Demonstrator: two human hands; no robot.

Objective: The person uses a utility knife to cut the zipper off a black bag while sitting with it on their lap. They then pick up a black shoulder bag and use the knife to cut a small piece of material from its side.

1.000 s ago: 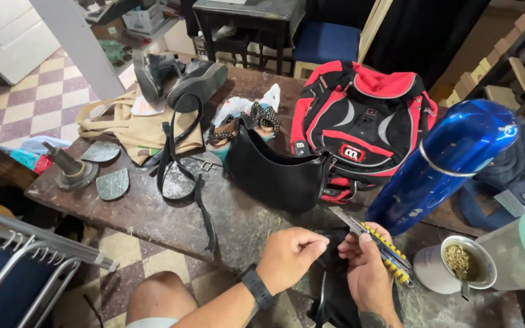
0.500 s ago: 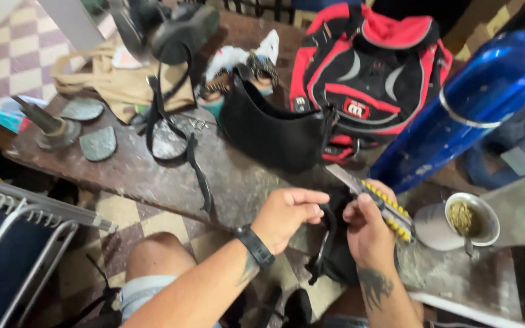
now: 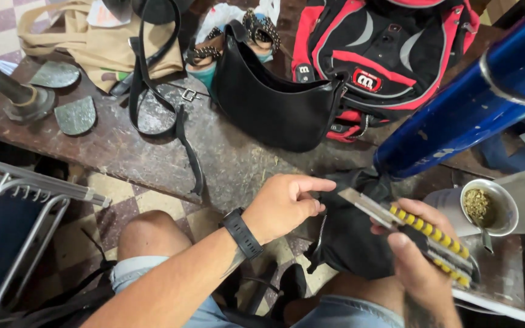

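The right hand's fingers (image 3: 423, 267) close around a utility knife (image 3: 420, 234), blade bared toward the left hand (image 3: 284, 203), whose loosely open fingers rest on the black fabric piece (image 3: 350, 243) at the table (image 3: 232, 164) edge. A slip could likely cut those fingers.

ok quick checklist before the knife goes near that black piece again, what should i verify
1. Blade out: the knife in the right hand shows bare blade past the yellow and black handle. ok
2. Left hand off the blade: its fingertips sit close to the blade tip, not touching. not ok
3. Black piece held steady: it hangs off the bench edge over the lap, neither hand clearly gripping it. not ok
4. Cut line in view: the piece is dark and folded. cannot tell
5. Cup clear of the elbow: it stands just beside the right hand. not ok
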